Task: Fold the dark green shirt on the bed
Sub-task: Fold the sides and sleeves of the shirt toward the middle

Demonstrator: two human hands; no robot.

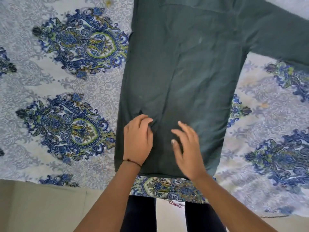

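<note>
Green shirt (192, 72) flat on bed (50, 81), sleeve (275, 36) out at 2 o'clock | left hand (138, 141) pinches cloth at 6 — right hand (187, 148) spread, released | step: likely smoothing; next: sleeve folds inward

A single camera, worn on the person's head, looks forward and steeply down from the near edge of the bed (50, 84). It sits close. Both arms (108, 198) reach in from the bottom border, the left hand (138, 139) and right hand (187, 148) sit just below centre, and the legs (140, 215) and a strip of floor (41, 206) show beneath them. The shirt (184, 72) stretches away from the lens, cut off at the top and right borders. The wide angle takes in bed on both sides.
</note>
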